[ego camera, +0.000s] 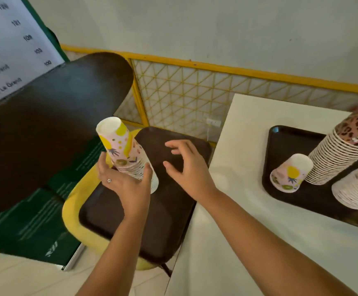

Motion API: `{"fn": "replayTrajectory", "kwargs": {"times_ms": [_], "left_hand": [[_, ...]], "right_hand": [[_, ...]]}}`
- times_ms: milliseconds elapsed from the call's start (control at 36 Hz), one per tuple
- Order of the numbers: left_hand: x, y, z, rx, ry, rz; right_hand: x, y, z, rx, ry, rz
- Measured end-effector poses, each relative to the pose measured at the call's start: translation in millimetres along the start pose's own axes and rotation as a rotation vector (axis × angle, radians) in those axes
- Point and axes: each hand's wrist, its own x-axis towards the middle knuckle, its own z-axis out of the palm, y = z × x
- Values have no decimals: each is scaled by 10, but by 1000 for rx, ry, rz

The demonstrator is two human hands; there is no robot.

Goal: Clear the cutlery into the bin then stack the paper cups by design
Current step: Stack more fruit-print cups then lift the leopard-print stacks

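Observation:
My left hand (pixel 126 184) grips the lower end of a stack of upside-down pineapple-print paper cups (pixel 122 146), which stands tilted over a dark tray (pixel 169 201) on a yellow seat. Just right of the stack my right hand (pixel 186 167) hovers with its fingers spread and holds nothing. On the white table at the right, a second dark tray (pixel 289 144) carries a single upside-down pineapple-print cup (pixel 289 174), a tall leopard-print cup stack (pixel 344 144) and a pale cup stack (pixel 357 189). No cutlery is in view.
A dark rounded chair back (pixel 45 124) fills the left. A yellow lattice railing (pixel 195 92) runs along the wall behind. The white table (pixel 238 210) spans the right, and a green sign panel (pixel 35 221) lies low at the left.

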Motion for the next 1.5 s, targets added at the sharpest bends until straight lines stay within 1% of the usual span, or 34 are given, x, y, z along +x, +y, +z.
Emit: {"fn": "replayTrajectory", "kwargs": {"times_ms": [111,222,278,389,528,611,750,889,1000,1111,1278,1417,1500], "left_hand": [[208,-351,-72,-51,-149,-119],[350,-572,-120,-171,-356,-132],[375,-620,-122,-196,-429,-120],[403,-661,-103,-209,-479,-107],[425,-665,-113,-204,-508,-85],[411,-703,-101,-231,-566,-78],[354,-867,-12,-250,-678,-138],[269,-1015,32,-154,-770,-164],[244,-974,68,-93,-768,-152],[214,-805,176,-135,-775,-113],[86,-387,480,-239,-866,-61],[-226,46,758,-357,-946,-75],[-465,234,924,-380,-979,-68]], "right_hand": [[147,-82,328,37,-39,43],[305,-181,605,70,-78,68],[379,-213,730,85,-94,87],[455,-223,920,96,-97,142],[454,-223,973,46,-22,194],[407,-220,924,63,-20,220],[287,-206,834,90,-5,267],[216,-145,732,128,28,307],[138,-119,629,140,61,318],[73,-156,390,148,116,315],[11,-229,-261,158,206,322],[-160,-169,-768,157,284,335],[-300,-69,-1030,145,316,351]]}}
